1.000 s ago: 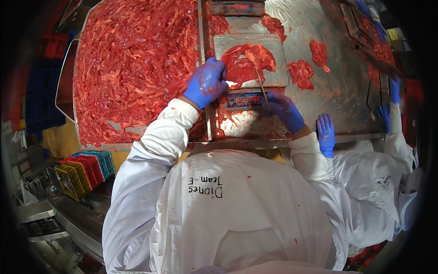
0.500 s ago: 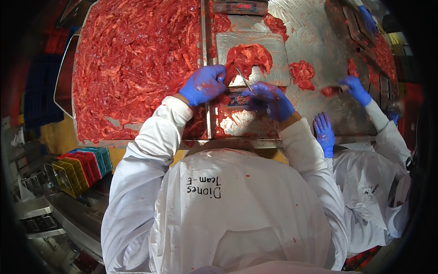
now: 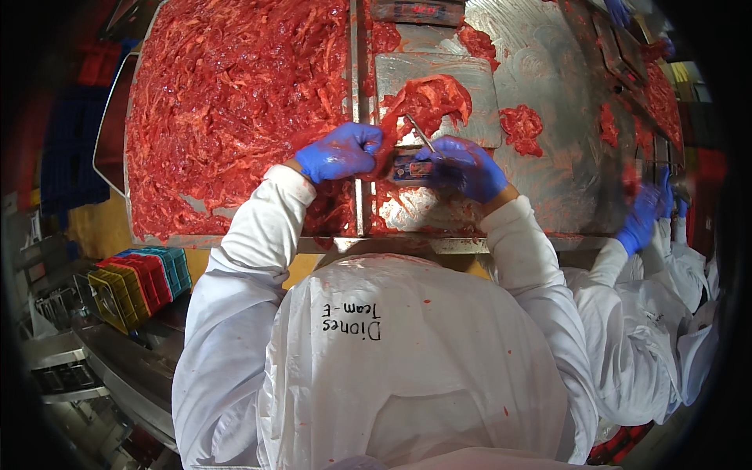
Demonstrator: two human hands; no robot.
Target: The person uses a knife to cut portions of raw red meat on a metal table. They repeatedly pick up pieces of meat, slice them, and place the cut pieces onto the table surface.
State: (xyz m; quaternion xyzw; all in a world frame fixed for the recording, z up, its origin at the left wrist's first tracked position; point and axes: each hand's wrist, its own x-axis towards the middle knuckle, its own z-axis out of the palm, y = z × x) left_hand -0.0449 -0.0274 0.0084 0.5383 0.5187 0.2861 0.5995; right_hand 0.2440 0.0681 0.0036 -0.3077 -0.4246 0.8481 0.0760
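My blue-gloved left hand (image 3: 337,153) grips the end of a red meat piece (image 3: 431,102) that trails from the steel scale plate (image 3: 478,129) toward the divider. My blue-gloved right hand (image 3: 462,164) is closed on a knife (image 3: 419,129) whose blade angles up and left against that meat. Part of the scale's display (image 3: 409,171) shows under my right hand. A large spread of raw trimmed meat (image 3: 227,110) covers the left side of the table, beside the metal divider (image 3: 359,204).
More meat pieces (image 3: 519,129) lie on the steel surface (image 3: 548,196) at right. A second scale (image 3: 415,12) is at the back. Co-workers' gloved hands (image 3: 638,219) and white sleeves are at right. Stacked coloured crates (image 3: 149,286) stand lower left, outside the table.
My left hand has moved down and left, drawing meat with it. My right hand and knife have shifted up and left. A co-worker's hands at the right have moved.
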